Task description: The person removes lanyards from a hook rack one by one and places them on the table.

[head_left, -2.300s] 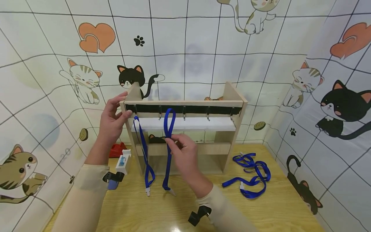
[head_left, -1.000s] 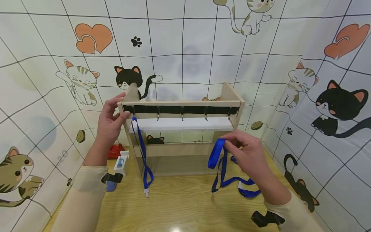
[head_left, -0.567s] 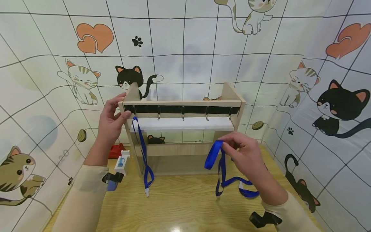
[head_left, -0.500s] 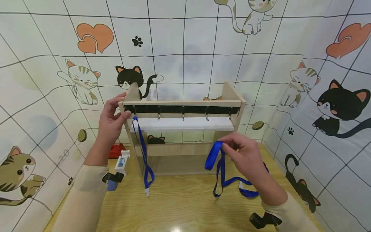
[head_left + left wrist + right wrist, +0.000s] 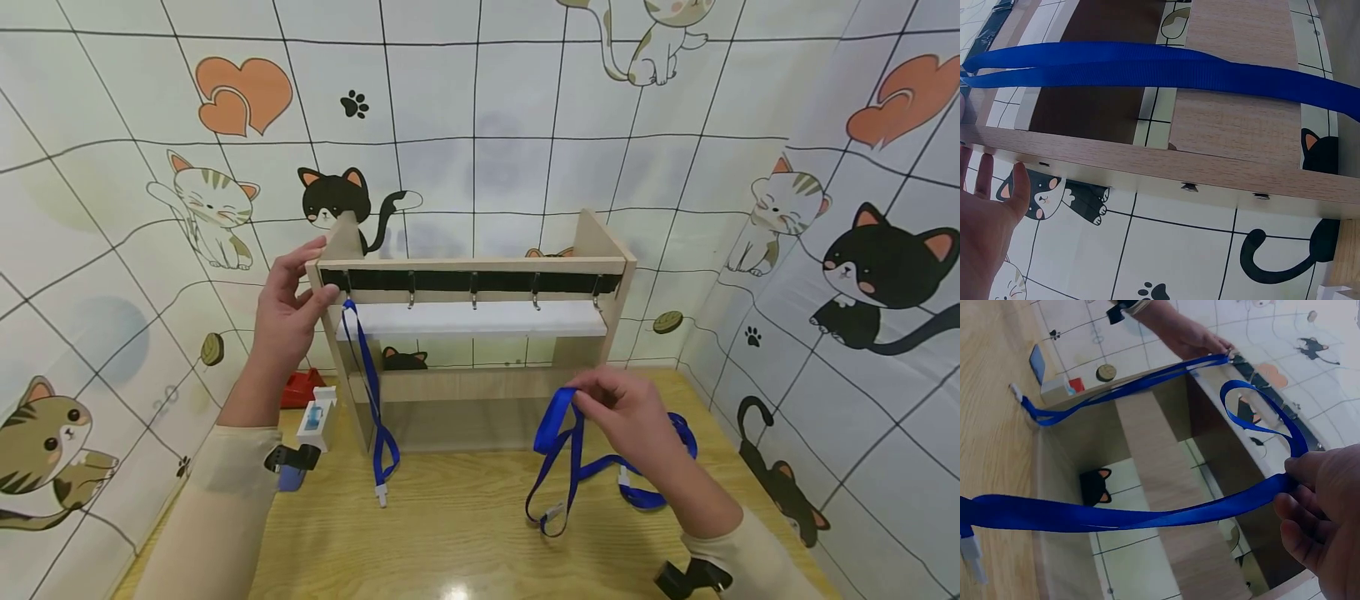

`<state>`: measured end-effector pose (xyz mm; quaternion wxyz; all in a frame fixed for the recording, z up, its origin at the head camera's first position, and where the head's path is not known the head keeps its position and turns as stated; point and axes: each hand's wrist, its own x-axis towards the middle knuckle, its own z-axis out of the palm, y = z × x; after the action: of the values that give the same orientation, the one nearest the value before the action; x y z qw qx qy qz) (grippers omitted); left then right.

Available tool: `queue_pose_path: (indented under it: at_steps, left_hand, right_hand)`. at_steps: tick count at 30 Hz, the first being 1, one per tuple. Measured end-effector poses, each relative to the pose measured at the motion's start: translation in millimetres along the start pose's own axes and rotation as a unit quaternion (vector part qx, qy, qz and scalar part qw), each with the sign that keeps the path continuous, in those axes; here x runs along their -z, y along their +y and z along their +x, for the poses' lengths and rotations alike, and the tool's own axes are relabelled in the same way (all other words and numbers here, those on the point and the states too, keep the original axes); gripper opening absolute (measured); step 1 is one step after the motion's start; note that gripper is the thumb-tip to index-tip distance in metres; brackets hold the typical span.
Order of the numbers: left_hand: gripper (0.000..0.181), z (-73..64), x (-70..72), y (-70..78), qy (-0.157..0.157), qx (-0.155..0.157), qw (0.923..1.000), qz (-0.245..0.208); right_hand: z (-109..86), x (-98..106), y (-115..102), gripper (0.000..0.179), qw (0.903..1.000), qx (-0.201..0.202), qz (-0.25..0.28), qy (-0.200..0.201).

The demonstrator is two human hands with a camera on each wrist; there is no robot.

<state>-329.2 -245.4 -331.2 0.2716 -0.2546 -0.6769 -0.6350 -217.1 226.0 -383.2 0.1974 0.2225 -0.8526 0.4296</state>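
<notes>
My left hand (image 5: 288,308) grips the upper left edge of a small wooden shelf (image 5: 480,387), thumb at the front and fingers along the outer side. A blue lanyard (image 5: 372,400) hangs from the leftmost hook, its white clip at the bottom. My right hand (image 5: 626,417) pinches another blue lanyard (image 5: 551,427) near its top, in front of the shelf's right side. In the right wrist view, a loop stands above the fingers and the doubled strap of this lanyard (image 5: 1129,512) trails down from them. More blue lanyard (image 5: 643,498) lies on the table beyond it, partly hidden by my right hand.
Several metal hooks (image 5: 474,302) line the black strip (image 5: 442,282) along the shelf's front rail. Left of the shelf are a white box (image 5: 316,423), a red object (image 5: 302,389) and a blue object (image 5: 291,478). A cat-patterned wall covering (image 5: 517,108) rises behind the wooden table (image 5: 450,533).
My right hand has moved right with its lanyard, from before the second hook to over the lanyards on the table, then slightly lower. My left hand stays on the shelf's edge.
</notes>
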Motion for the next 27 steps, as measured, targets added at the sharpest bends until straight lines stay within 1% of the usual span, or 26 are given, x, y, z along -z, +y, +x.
queue_pose_path:
  at_steps: [3,6,10,16,22,27]
  left_hand:
    - [0.052,-0.3,-0.1,0.1,0.000,0.002,1.0000,0.000]
    - [0.052,-0.5,0.0,-0.1,0.000,0.003,1.0000,0.002]
    - [0.052,-0.3,0.2,-0.1,0.001,0.004,1.0000,0.004]
    - [0.052,0.2,0.4,0.1,0.001,0.003,1.0000,0.007]
    - [0.051,0.5,0.0,0.1,0.001,0.000,1.0000,0.004]
    - [0.051,0.4,0.3,-0.6,0.002,0.000,1.0000,0.006]
  right_hand:
    - [-3.8,-0.3,4.9,0.019,0.9994,-0.026,0.000,-0.021]
    - [-7.7,-0.8,10.9,0.017,0.9981,-0.040,0.005,-0.046]
    - [-11.8,-2.7,21.8,0.018,0.9967,-0.038,0.010,-0.071]
    - [-16.8,-8.5,37.1,0.020,0.9950,-0.038,0.015,-0.091]
    - [-22.1,-20.4,49.0,0.020,0.9923,-0.042,0.032,-0.112]
    - [-28.6,-31.7,57.8,0.017,0.9882,-0.041,0.045,-0.141]
